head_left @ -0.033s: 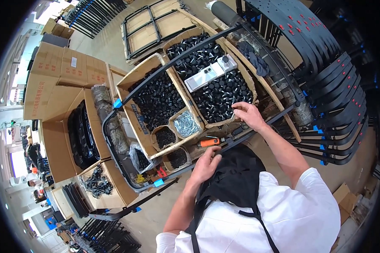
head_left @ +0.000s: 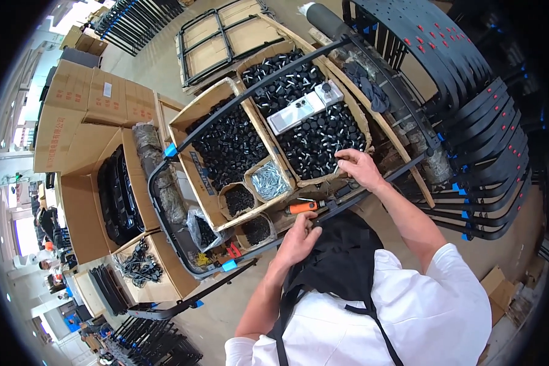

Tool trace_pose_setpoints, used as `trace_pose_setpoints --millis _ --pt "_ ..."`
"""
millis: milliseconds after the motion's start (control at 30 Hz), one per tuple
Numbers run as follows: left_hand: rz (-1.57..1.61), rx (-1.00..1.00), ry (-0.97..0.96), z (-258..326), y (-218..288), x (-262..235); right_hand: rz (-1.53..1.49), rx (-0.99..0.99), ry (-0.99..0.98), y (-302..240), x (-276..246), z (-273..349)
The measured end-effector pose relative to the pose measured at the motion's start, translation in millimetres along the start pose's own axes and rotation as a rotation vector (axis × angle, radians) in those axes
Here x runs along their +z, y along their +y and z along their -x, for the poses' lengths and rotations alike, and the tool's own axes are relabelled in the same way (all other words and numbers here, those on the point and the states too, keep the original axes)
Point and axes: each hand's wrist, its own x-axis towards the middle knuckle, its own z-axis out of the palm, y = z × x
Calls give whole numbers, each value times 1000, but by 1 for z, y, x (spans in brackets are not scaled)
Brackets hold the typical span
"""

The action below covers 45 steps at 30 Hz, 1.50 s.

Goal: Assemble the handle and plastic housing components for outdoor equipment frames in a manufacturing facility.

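My left hand is closed round the near bar of a black tubular metal frame, which spans over the parts boxes. My right hand reaches to the near right corner of a cardboard box. Its thumb and fingertips are pinched together among black round screw-in feet with silver studs; whatever lies between them is too small to make out. A white and grey device rests on top of these feet. Just beyond my left hand lies an orange-handled tool.
Left of the feet stands a box of small black parts, with silver screws and black screws in smaller boxes. Large cartons stand further left. Curved black frames are stacked at right. A wooden strip slants beside the boxes.
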Motion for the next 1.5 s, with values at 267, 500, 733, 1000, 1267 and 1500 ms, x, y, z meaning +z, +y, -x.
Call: trace_pose_setpoints --millis 267,500,733,1000,1267,1500 --pt "-203 379 58 7 1 -9 432 -280 -104 -63 25 -56" --pt "-207 300 -1 12 -2 -5 657 -625 -175 -150 85 -186" --pt "2 325 166 13 -25 11 862 -815 -225 -177 138 -264" --pt "-92 310 109 12 -23 6 1075 -814 -344 -194 165 -291" --pt "69 346 205 9 -18 8 1428 -741 -247 -207 183 -297" --pt "-122 371 115 7 -18 3 1410 -685 -149 -207 185 -295"
